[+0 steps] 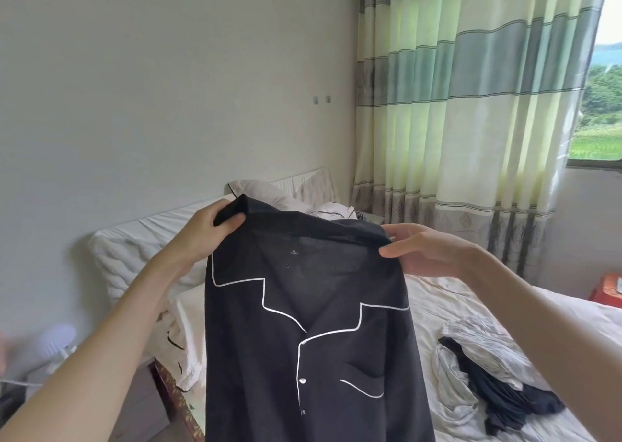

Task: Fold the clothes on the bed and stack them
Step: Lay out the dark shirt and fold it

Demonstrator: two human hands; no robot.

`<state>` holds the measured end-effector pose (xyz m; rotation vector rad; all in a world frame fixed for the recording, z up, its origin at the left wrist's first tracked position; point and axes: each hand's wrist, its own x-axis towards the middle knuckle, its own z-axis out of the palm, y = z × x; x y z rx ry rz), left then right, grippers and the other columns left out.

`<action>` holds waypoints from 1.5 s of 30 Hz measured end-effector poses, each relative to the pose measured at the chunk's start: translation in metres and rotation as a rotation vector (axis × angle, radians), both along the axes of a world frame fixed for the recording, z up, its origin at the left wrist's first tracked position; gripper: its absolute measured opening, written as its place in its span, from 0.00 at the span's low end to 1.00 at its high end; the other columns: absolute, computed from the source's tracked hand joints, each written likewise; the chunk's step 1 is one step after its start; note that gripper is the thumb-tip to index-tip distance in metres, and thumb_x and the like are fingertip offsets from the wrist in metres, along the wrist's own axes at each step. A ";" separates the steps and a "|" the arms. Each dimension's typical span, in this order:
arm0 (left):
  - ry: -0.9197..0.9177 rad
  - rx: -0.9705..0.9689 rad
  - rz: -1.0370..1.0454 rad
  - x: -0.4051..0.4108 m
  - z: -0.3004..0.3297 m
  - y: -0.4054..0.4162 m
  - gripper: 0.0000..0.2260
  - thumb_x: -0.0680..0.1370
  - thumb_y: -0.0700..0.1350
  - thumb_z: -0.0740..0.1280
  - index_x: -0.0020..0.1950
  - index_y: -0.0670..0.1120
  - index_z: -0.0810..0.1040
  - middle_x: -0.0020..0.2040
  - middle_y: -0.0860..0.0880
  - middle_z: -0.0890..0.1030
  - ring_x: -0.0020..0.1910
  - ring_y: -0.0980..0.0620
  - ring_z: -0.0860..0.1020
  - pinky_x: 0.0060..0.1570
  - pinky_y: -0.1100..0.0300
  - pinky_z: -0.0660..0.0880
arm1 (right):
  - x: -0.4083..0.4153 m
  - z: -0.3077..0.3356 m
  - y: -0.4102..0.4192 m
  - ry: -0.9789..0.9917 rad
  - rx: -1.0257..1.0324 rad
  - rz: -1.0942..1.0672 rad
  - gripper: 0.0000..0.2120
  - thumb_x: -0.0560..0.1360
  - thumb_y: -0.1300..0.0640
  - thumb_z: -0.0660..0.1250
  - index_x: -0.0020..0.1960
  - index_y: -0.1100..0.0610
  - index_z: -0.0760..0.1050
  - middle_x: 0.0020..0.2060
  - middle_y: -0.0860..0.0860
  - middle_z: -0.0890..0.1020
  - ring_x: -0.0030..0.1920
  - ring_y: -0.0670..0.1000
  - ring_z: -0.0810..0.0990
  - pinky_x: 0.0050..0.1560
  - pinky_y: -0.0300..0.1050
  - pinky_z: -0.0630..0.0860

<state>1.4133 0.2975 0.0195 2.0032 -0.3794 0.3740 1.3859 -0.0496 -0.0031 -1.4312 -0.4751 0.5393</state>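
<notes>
The black shirt [313, 340] with white piping hangs upright in the air over the near part of the bed [437, 303], its buttoned front facing the camera, held up by both shoulders. The left hand [208, 231] pinches the left shoulder between curled fingers and thumb, and the right hand [420, 250] grips the right shoulder with its thumb in front and fingers wrapped behind. On the right of the bed lies a crumpled heap of pale and dark clothes [488, 381], with pillows [269, 192] at the far end and a striped curtain [471, 105] beyond
</notes>
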 end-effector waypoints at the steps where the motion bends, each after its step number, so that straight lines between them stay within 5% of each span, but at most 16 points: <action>1: 0.010 -0.003 0.000 0.000 -0.002 0.002 0.06 0.79 0.45 0.64 0.44 0.53 0.77 0.35 0.62 0.80 0.36 0.66 0.77 0.37 0.71 0.71 | -0.001 -0.001 0.001 -0.004 0.006 0.017 0.23 0.73 0.72 0.59 0.68 0.67 0.68 0.65 0.66 0.73 0.60 0.61 0.76 0.63 0.55 0.73; 9: 0.121 -0.153 -0.007 -0.006 -0.013 0.013 0.03 0.78 0.43 0.66 0.50 0.49 0.79 0.48 0.51 0.81 0.47 0.53 0.78 0.48 0.60 0.74 | -0.010 -0.005 0.014 -0.031 -0.058 0.037 0.19 0.73 0.73 0.60 0.64 0.69 0.72 0.57 0.62 0.79 0.58 0.58 0.79 0.59 0.50 0.76; 14: 0.124 -0.129 -0.036 -0.019 -0.014 0.001 0.04 0.79 0.42 0.65 0.52 0.48 0.78 0.48 0.51 0.81 0.45 0.57 0.80 0.42 0.68 0.75 | 0.007 -0.017 0.030 -0.397 -0.491 -0.581 0.10 0.74 0.62 0.70 0.51 0.68 0.79 0.49 0.64 0.82 0.52 0.62 0.80 0.62 0.60 0.72; 18: 0.084 -0.056 -0.072 -0.033 -0.016 -0.009 0.03 0.79 0.44 0.65 0.50 0.50 0.78 0.46 0.54 0.82 0.44 0.61 0.80 0.43 0.69 0.74 | 0.007 -0.030 0.035 -0.567 -0.709 -0.773 0.14 0.76 0.51 0.67 0.43 0.63 0.74 0.38 0.56 0.79 0.42 0.57 0.76 0.41 0.47 0.70; 20: 0.047 0.015 -0.043 -0.039 -0.020 -0.011 0.02 0.78 0.46 0.66 0.48 0.52 0.77 0.42 0.58 0.81 0.42 0.63 0.78 0.43 0.70 0.73 | 0.004 -0.038 0.035 -0.538 -0.655 -0.777 0.15 0.76 0.50 0.66 0.40 0.62 0.71 0.35 0.55 0.76 0.40 0.56 0.75 0.38 0.44 0.69; 24: -0.018 0.001 0.025 -0.056 -0.038 -0.010 0.03 0.77 0.44 0.69 0.44 0.52 0.77 0.37 0.62 0.81 0.38 0.66 0.78 0.39 0.74 0.72 | -0.007 -0.057 0.026 -0.341 -0.487 -0.622 0.26 0.76 0.48 0.66 0.53 0.73 0.72 0.43 0.65 0.78 0.47 0.63 0.79 0.53 0.51 0.74; 27: -0.013 -0.025 0.120 -0.071 -0.069 -0.010 0.03 0.75 0.44 0.70 0.43 0.51 0.78 0.36 0.61 0.81 0.37 0.67 0.77 0.38 0.74 0.71 | -0.024 -0.077 0.025 -0.387 -0.504 -0.600 0.23 0.76 0.49 0.67 0.47 0.72 0.73 0.39 0.66 0.76 0.40 0.58 0.76 0.48 0.53 0.74; 30: 0.020 -0.093 0.190 -0.088 -0.100 -0.011 0.03 0.75 0.44 0.71 0.46 0.51 0.78 0.39 0.63 0.81 0.40 0.69 0.77 0.40 0.76 0.71 | -0.040 -0.099 0.028 -0.466 -0.551 -0.639 0.18 0.76 0.50 0.66 0.35 0.61 0.68 0.29 0.51 0.68 0.31 0.46 0.67 0.32 0.39 0.62; 34: 0.035 -0.092 0.137 -0.114 -0.123 -0.011 0.12 0.76 0.42 0.69 0.56 0.57 0.78 0.52 0.63 0.80 0.55 0.70 0.75 0.51 0.78 0.68 | -0.057 -0.124 0.022 -0.385 -0.460 -0.580 0.17 0.77 0.58 0.66 0.31 0.53 0.66 0.24 0.41 0.66 0.27 0.40 0.63 0.30 0.34 0.60; 39: 0.018 -0.179 0.187 -0.149 -0.142 -0.013 0.03 0.74 0.53 0.67 0.45 0.60 0.80 0.46 0.58 0.81 0.49 0.60 0.77 0.53 0.62 0.72 | -0.091 -0.138 0.019 -0.212 -0.352 -0.536 0.17 0.78 0.56 0.65 0.45 0.72 0.70 0.37 0.54 0.70 0.40 0.52 0.69 0.43 0.48 0.63; 42: -0.044 -0.214 0.216 -0.171 -0.150 -0.017 0.03 0.73 0.55 0.66 0.43 0.63 0.78 0.43 0.63 0.80 0.46 0.67 0.76 0.50 0.70 0.71 | -0.114 -0.136 0.022 -0.292 -0.417 -0.614 0.16 0.77 0.55 0.65 0.42 0.70 0.71 0.34 0.55 0.70 0.37 0.52 0.69 0.41 0.47 0.63; 45: -0.101 -0.050 0.232 -0.193 -0.156 -0.017 0.09 0.77 0.47 0.66 0.43 0.62 0.76 0.43 0.65 0.79 0.45 0.69 0.75 0.46 0.77 0.67 | -0.142 -0.135 0.027 -0.471 -0.599 -0.705 0.09 0.77 0.55 0.66 0.42 0.60 0.73 0.32 0.50 0.73 0.34 0.48 0.70 0.37 0.40 0.65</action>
